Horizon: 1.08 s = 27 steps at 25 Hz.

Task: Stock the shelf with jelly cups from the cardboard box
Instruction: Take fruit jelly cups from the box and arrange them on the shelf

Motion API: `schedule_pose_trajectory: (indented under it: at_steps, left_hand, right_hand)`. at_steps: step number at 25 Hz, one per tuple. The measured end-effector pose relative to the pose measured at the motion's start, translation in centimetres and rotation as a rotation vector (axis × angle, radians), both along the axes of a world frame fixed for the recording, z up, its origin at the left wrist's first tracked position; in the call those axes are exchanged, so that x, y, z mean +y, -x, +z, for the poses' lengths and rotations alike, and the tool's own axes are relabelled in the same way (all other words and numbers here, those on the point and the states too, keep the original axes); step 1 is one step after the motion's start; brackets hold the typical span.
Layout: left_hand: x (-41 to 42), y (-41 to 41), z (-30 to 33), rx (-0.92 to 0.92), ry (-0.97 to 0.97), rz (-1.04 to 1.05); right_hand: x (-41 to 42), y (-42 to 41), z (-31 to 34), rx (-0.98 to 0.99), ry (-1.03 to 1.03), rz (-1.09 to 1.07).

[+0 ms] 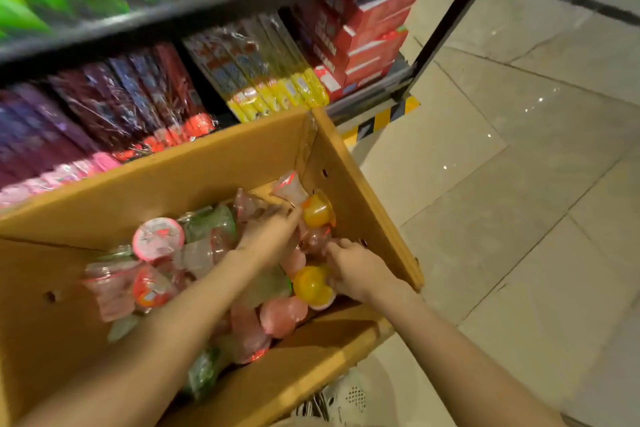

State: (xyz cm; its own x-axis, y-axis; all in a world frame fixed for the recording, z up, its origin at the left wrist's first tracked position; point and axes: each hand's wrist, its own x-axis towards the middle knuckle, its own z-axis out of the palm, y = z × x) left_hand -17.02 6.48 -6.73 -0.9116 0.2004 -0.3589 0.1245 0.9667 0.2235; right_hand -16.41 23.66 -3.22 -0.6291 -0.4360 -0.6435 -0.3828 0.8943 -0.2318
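Note:
An open cardboard box point(214, 163) stands in front of the shelf and holds several jelly cups in pink, green, clear and yellow. Both my hands are down inside its right end. My left hand point(272, 234) stretches toward the far right corner, its fingertips touching a yellow jelly cup point(317, 213). My right hand point(355, 265) is curled by the right wall, its fingers and thumb around another yellow jelly cup point(311, 284). A pink cup point(313, 240) lies between the hands. A pink-lidded cup point(157, 237) sits upright further left.
The lower shelf point(367, 97) behind the box is packed with purple, yellow and red packets and boxes. The upper shelf point(207, 7) carries green and yellow bags. A black upright post point(450, 17) ends the rack. Tiled floor point(519, 184) lies to the right.

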Motion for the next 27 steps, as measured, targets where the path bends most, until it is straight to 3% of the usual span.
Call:
schedule_pose_trajectory:
  at_steps: [5, 12, 22, 25, 27]
  left_hand:
    - [1.6, 1.7, -8.5, 0.063, -0.019, 0.034]
    - [3.4, 3.9, -12.7, 0.105, -0.117, 0.127]
    - [3.3, 5.1, -14.1, 0.138, -0.146, 0.187]
    - [2.4, 4.7, -12.7, 0.179, -0.118, 0.243]
    - [1.6, 4.3, -10.9, 0.214, -0.223, 0.302]
  right_hand:
    - [-0.9, 0.1, -6.7, -0.112, -0.093, 0.171]
    - [-1.7, 1.0, -9.4, -0.171, -0.122, 0.349]
    - [-1.3, 1.8, -10.3, -0.195, -0.035, 0.362]
    - [-1.3, 1.8, -9.8, -0.133, -0.024, 0.398]
    - [-1.1, 1.6, -8.9, -0.049, -0.005, 0.41]
